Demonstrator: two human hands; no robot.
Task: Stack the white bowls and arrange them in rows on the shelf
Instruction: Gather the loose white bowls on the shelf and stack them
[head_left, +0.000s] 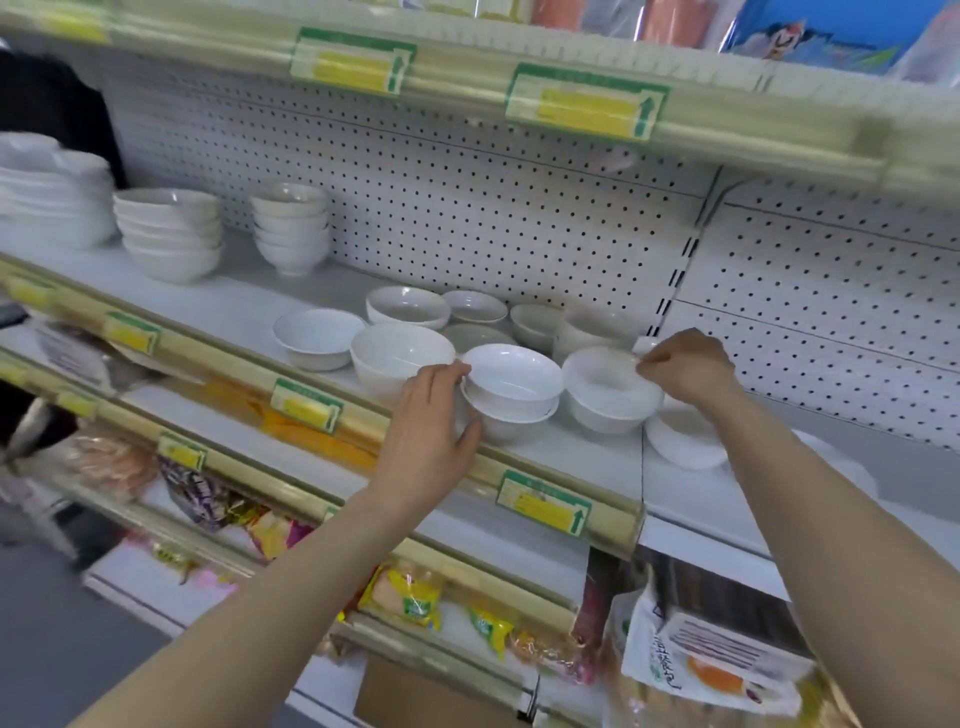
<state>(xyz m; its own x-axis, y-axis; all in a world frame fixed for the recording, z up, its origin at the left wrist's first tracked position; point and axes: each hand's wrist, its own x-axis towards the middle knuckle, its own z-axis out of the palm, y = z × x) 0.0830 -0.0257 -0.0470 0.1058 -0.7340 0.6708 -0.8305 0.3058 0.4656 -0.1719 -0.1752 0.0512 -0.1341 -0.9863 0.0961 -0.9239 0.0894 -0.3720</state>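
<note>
White is nearly all the head camera shows: white bowls on a pale shelf with a wall of little holes behind it. Near the front edge of the shelf, about the middle, stands a little stack of two bowls. The left hand holds it from the left side, with the thumb up by the top rim and the fingers curled round the bottom bowl. Just beside it on the right is a single bowl, and the right hand pinches its far rim with the fingertips. Tall stacks stand by the back left corner, and loose bowls crowd behind the hands. What could go wrong? The little stack is close to the front edge, so a slip or a pull toward the person could send it off the shelf to break. Its top bowl sits high in the bottom one, so it may slide if the stack is moved fast. A pinch on a rim is a weak hold, so the single bowl may swing or drop. Lifting it could also bump the loose bowls just behind, or the flat dish under the right arm.
</note>
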